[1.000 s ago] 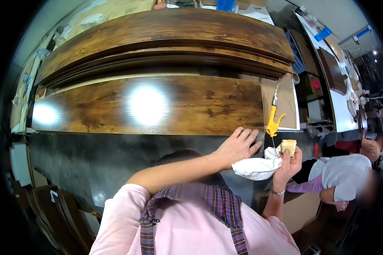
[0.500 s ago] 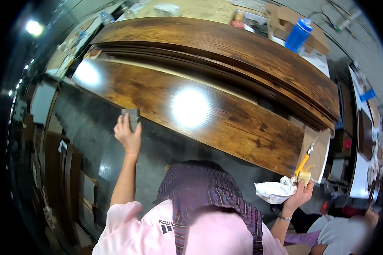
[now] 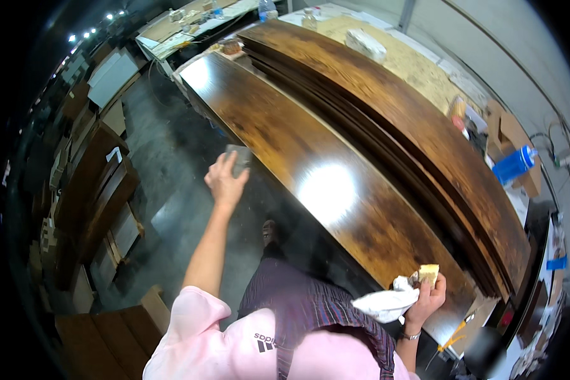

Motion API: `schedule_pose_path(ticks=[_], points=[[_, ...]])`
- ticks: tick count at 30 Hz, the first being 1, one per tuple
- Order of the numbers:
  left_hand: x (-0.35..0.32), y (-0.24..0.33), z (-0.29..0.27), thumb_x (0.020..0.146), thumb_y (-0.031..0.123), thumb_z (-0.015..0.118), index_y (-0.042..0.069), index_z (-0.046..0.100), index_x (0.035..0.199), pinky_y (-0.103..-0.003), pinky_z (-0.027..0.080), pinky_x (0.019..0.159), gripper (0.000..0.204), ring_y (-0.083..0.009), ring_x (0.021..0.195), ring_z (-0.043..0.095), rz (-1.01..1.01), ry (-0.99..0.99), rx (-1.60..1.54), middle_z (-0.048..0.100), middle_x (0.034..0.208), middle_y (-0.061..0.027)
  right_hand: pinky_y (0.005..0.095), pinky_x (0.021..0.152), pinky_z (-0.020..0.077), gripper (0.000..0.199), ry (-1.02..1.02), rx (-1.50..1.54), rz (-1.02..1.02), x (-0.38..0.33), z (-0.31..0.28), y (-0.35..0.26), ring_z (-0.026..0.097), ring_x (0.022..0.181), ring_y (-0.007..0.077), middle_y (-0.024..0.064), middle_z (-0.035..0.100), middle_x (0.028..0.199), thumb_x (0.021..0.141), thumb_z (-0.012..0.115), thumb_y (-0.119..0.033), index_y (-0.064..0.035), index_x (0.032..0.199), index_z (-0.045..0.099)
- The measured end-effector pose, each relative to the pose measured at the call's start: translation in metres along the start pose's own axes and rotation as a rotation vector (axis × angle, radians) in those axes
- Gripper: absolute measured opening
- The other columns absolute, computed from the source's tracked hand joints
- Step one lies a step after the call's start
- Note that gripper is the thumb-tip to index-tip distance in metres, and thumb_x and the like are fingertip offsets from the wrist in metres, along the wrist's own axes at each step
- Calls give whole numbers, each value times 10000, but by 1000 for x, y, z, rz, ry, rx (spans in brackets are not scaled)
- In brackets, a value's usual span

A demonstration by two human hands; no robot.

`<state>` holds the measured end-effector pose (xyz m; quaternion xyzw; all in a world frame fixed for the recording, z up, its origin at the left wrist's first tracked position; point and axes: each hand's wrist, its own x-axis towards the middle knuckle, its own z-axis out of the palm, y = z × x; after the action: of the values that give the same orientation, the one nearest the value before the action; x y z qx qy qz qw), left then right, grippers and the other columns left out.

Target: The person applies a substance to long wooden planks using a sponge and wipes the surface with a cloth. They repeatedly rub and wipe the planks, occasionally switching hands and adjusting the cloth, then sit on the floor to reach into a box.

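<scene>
The bare left arm (image 3: 206, 256), in a short pink fabric sleeve, reaches forward, nearly straight at the elbow. The bare left hand (image 3: 224, 185) is back upward, its fingers pointing ahead and thumb to the right, gripping. The bare right hand (image 3: 429, 297) is raised, thumb on the near side, pinching, above a right wrist (image 3: 411, 335) ringed by a silver-coloured band.

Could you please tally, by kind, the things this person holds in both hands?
Blocks: 2 (grey block in the left hand, pale yellow block in the right hand)
Crumpled white cloth, or similar wrap: 1 (right hand)
Total: 3
</scene>
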<state>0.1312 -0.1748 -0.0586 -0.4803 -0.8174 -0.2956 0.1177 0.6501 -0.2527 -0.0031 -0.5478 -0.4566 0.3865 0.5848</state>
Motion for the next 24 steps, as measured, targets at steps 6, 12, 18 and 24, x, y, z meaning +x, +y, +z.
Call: schedule_pose_path(ticks=[6, 12, 18, 24], points=[[102, -93, 7, 709, 246, 817, 178, 682, 1240, -477, 384, 1041, 552, -306, 1256, 499, -218, 151, -36, 562, 1391, -98, 264, 713, 513, 163, 22, -74, 11, 29, 118, -3, 609, 800, 121, 72, 621, 964, 957, 552, -35, 41, 1101, 559], [250, -125, 57, 738, 255, 809, 161, 664, 1235, -456, 407, 1034, 527, -320, 1234, 525, -76, 139, -230, 584, 1360, -111, 244, 698, 501, 134, 24, -154, 29, 59, 258, -26, 602, 773, 100, 61, 638, 927, 945, 566, -22, 32, 1068, 565], [405, -143, 134, 762, 322, 791, 143, 657, 1239, -429, 414, 1043, 527, -347, 1191, 548, -162, 1, -419, 601, 1323, -128, 245, 681, 482, 187, 47, -318, 37, 63, 336, -43, 587, 760, 105, 60, 642, 912, 897, 571, -7, 46, 1075, 596], [515, -126, 193, 798, 386, 768, 143, 629, 1288, -452, 385, 1075, 564, -353, 1249, 498, -251, -43, -448, 588, 1309, -150, 276, 699, 520, 157, 222, -233, 46, 48, 376, -67, 629, 773, 140, 90, 669, 951, 966, 601, -48, 41, 1094, 614]])
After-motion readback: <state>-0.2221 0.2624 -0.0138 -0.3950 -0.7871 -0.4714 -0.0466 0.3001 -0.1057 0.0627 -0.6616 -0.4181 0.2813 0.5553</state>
